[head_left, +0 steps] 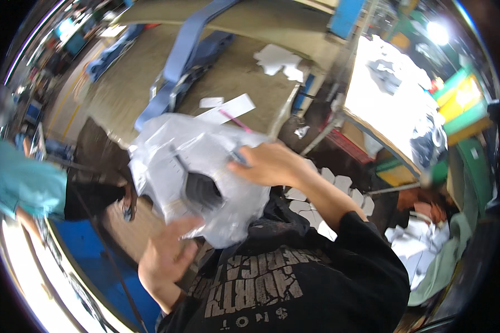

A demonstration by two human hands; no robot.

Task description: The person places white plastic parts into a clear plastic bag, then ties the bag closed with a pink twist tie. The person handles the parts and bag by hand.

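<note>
A translucent plastic bag (200, 141) lies crumpled in front of me, close to my body. Inside or beneath it, grey and white shaped pieces show through, with a dark stack (203, 190) in the middle; their kind is unclear. My right hand (272, 164) reaches over the right side of the bag. Its thumb and fingers pinch a small blue-grey thing (240, 155) against the plastic. At the bag's near left edge, my left hand (169, 255) is blurred, thumb and fingers apart, with nothing visible in it.
Ahead is a brown-topped table (228, 77) bearing blue denim strips (186, 47) and white paper pieces (278, 60). A brightly lit table (366, 83) stands right. White pieces (339, 186) lie on the floor nearby. Someone in a teal shirt (28, 180) is at left.
</note>
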